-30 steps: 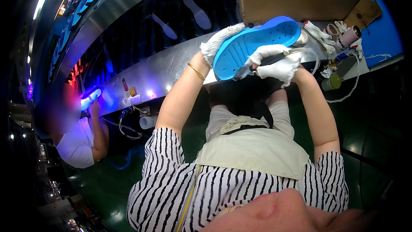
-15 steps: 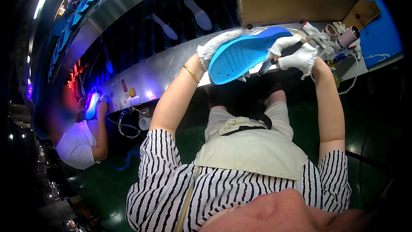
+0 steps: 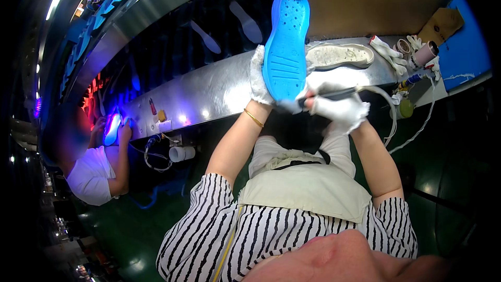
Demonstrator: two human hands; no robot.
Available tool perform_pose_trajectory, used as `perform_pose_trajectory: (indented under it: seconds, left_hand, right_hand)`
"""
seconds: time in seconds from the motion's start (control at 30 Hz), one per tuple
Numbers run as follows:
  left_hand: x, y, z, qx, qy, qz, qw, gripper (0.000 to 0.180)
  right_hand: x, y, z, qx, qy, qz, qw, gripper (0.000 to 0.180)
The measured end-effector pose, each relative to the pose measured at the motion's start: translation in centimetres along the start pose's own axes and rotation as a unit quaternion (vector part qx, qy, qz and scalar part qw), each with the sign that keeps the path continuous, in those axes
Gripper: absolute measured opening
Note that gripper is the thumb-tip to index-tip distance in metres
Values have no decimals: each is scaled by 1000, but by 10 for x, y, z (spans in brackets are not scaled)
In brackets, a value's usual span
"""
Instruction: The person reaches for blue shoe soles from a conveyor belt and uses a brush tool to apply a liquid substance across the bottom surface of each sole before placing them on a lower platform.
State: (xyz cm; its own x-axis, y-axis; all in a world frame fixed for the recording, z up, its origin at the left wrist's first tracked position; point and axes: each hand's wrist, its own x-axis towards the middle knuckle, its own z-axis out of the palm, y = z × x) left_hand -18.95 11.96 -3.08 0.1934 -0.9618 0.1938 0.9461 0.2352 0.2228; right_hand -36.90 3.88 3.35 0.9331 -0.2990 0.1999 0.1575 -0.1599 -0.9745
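A bright blue shoe sole (image 3: 284,57) stands nearly upright over the bench, its ridged and pitted face turned toward me. My left hand (image 3: 259,79), in a white glove, is closed around its left edge; part of the fingers is hidden behind it. My right hand (image 3: 336,110), in a white glove with bare fingertips showing, grips a black-handled brush-like tool (image 3: 335,94) with a pale hose running off its back end. The tool's blurred tip is at the sole's lower end; whether it touches cannot be made out. An off-white sole (image 3: 342,56) lies on the metal bench behind.
Dark conveyor racks carrying thin soles (image 3: 245,22) run behind the metal bench (image 3: 209,89). A cardboard sheet (image 3: 360,2) stands at the back. Gloves (image 3: 389,55), tape rolls and a pink cylinder (image 3: 425,54) crowd the right end. At left, a co-worker (image 3: 94,175) holds a lit sole.
The blue sole has swung from lying slantwise to nearly upright. My right hand has come down and left with the tool, uncovering the off-white sole; my left hand has shifted right and down.
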Motion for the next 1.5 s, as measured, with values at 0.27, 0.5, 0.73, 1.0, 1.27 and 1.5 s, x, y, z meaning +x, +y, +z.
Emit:
perform_pose_trajectory:
  seconds: [0.27,0.5,0.73,1.0,1.27,1.5]
  left_hand:
    - [6,-28,-63,161,55,95,981,63]
    - [-8,-38,-5,60,144,81,984,57]
    - [-21,-42,-29,24,66,60,996,66]
    - [-28,-58,18,45,23,-26,998,80]
    - [-31,-31,8,3,36,26,999,72]
    - [-27,-31,27,152,111,19,982,74]
  right_hand:
    - [3,8,26,-119,115,-128,978,12]
    - [18,3,1,-84,195,-111,971,9]
    - [13,11,12,-1,131,-95,987,10]
    - [58,29,-47,-115,300,-171,932,12]
    - [-3,1,-13,-84,50,-107,989,18]
    - [37,-9,-40,-224,100,-270,931,21]
